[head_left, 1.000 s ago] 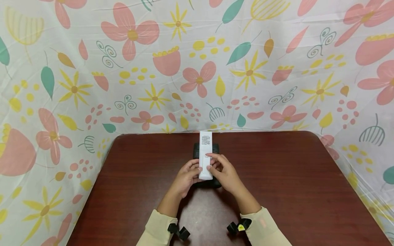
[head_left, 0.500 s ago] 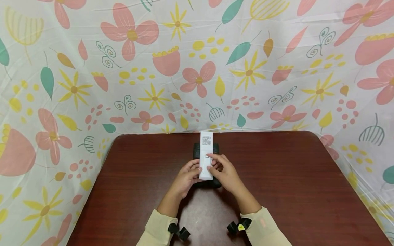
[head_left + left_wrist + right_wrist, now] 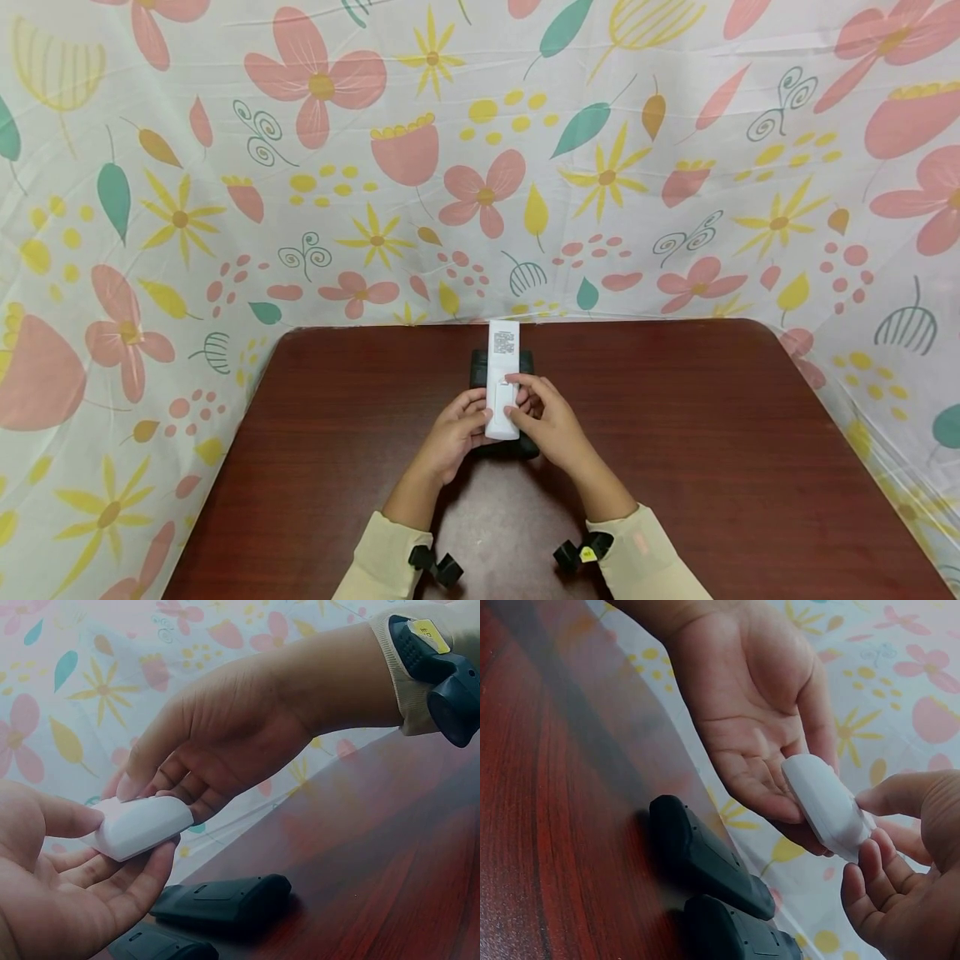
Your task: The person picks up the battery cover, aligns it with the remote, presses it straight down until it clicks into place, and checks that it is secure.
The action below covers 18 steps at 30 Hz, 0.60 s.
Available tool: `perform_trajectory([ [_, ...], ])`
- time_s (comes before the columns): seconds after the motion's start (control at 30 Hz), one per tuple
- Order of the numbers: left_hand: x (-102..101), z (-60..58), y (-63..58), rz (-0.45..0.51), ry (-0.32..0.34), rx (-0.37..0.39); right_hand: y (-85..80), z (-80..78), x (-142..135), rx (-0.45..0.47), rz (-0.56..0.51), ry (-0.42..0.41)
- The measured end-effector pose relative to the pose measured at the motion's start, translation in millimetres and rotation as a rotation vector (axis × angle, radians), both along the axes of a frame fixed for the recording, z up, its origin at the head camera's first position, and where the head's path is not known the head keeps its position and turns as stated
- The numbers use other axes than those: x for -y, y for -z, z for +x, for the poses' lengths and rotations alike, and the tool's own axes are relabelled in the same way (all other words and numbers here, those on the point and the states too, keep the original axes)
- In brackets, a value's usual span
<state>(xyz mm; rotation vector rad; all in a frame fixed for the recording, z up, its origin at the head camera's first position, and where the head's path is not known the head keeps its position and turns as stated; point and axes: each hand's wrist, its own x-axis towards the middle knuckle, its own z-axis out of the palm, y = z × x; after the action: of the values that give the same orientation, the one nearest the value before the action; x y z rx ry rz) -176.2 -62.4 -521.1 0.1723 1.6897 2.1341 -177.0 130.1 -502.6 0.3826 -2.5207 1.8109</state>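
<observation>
A white remote control is held above the table, its back with a printed label and battery cover facing up. My left hand grips its lower left side, thumb on the back edge and fingers underneath. On the right, my right hand has its thumb and index finger on the back around the battery cover; its other fingers are bent beside and below the edge. In the left wrist view the near end of the white remote control shows between both hands. What lies inside the cover cannot be seen.
Two black remote-like devices lie side by side on the brown table, beneath the hands. A flowered cloth hangs behind the table and along its sides. Small black cameras are strapped at both sleeves.
The white remote control has shifted very slightly to the right in the head view. The right index finger has moved a little with it; both hands keep nearly the same pose.
</observation>
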Motion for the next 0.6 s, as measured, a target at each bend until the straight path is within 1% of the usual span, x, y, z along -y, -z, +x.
perform_trajectory([
  [0.2,-1.0,0.0,-1.3,0.012,-0.001,-0.001,1.9,-1.1,-1.4,0.016,-0.029,0.023],
  [0.37,-1.4,0.1,-0.6,0.018,-0.001,0.000,3.1,-2.6,-0.8,0.034,-0.062,0.085],
  [0.47,-1.8,0.1,-0.3,0.024,-0.006,-0.001,3.4,-3.2,-0.2,0.027,-0.066,0.113],
  [0.53,-2.0,0.1,-0.3,0.028,-0.008,0.000,3.7,-3.5,0.1,0.032,-0.062,0.122],
  [0.6,-2.0,0.5,-0.8,0.027,-0.008,0.001,4.3,-3.6,0.4,0.055,-0.067,0.121],
])
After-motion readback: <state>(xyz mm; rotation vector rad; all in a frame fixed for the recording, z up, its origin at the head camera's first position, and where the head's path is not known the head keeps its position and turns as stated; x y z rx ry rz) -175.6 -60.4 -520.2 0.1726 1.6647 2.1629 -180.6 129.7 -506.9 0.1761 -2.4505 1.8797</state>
